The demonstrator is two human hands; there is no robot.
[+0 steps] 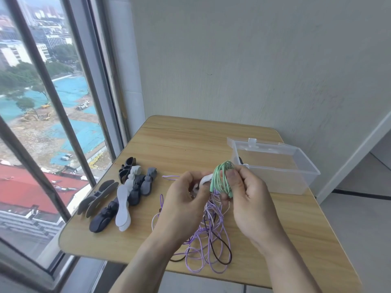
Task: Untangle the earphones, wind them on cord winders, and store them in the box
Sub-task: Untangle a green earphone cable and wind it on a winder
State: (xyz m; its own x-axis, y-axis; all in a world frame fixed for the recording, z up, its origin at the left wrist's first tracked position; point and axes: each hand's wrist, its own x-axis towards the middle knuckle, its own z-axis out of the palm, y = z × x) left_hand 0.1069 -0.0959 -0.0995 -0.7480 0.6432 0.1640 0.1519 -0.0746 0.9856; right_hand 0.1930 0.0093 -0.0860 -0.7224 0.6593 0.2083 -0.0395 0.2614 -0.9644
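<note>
— Green cord first, then — how far along are you?

— Early, I'd judge. Only the green earphone (223,178) is wound, looped round a white cord winder (205,179) that I hold up over the table (190,144). The clear box (275,166) sits open beyond my right hand; I see a small dark thing at its near wall but can't tell what it is.

— And the rest?

— A purple and dark tangle (207,235) lies under my wrists, unsorted, and the spare winders (127,191) wait in a heap to the left.

— Where's the cord against your fingers?

— My right hand (251,199) curls round the green bundle, thumb pressed on its loops; my left hand (186,199) pinches the winder's white end — both closed on it.
</note>
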